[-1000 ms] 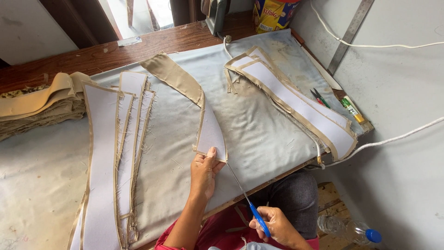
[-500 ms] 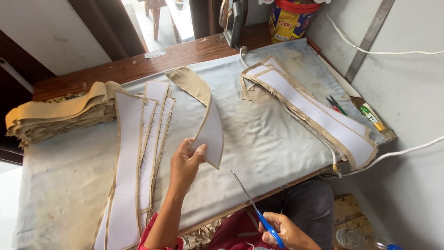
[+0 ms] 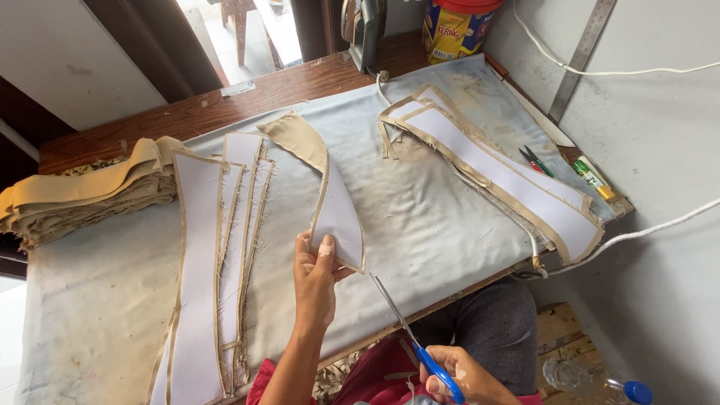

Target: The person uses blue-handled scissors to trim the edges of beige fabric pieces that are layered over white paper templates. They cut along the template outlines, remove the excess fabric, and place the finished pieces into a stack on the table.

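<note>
From the folded tan stack (image 3: 82,191) and the white-faced strips (image 3: 202,255) at your left, your left hand (image 3: 315,281) pinches the lower end of the curved tan-edged piece (image 3: 334,202) lying mid-table on the grey cloth (image 3: 420,225), while your right hand (image 3: 457,379) grips blue-handled scissors (image 3: 412,341), blades parted.

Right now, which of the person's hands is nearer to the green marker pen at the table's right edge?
The right hand, holding blue-handled scissors below the table's front edge, is nearer. The left hand grips a curved white-and-tan fabric piece mid-table, farther from the green marker pen.
</note>
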